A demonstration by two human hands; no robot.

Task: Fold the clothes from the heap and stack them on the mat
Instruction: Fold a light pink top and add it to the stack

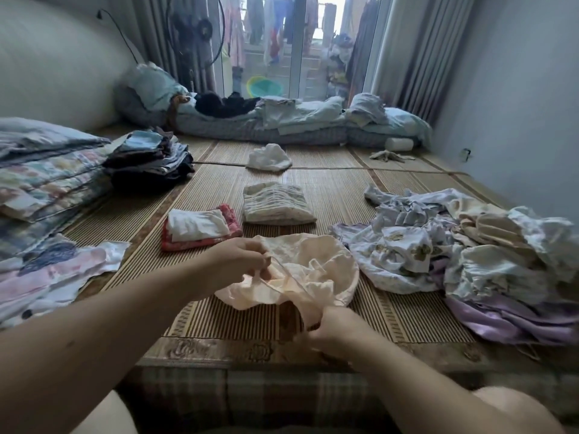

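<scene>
Peach garment [319, 267] stretches between fingers [262, 260] of left hand [241, 260] and right hand [336, 328].

I get one wide-angle view from the wearer's head, facing forward and down along the mat [329, 189] toward the balcony door [296, 48]. The left hand [239, 258] and right hand [336, 327] sit close beneath the lens.

Bits you can't see
The heap [470, 255] runs off the right edge; left of it, the peach garment [313, 267] hides the fingertips of the right hand [336, 328]; laundry [272, 29] far behind it is blur.
</scene>
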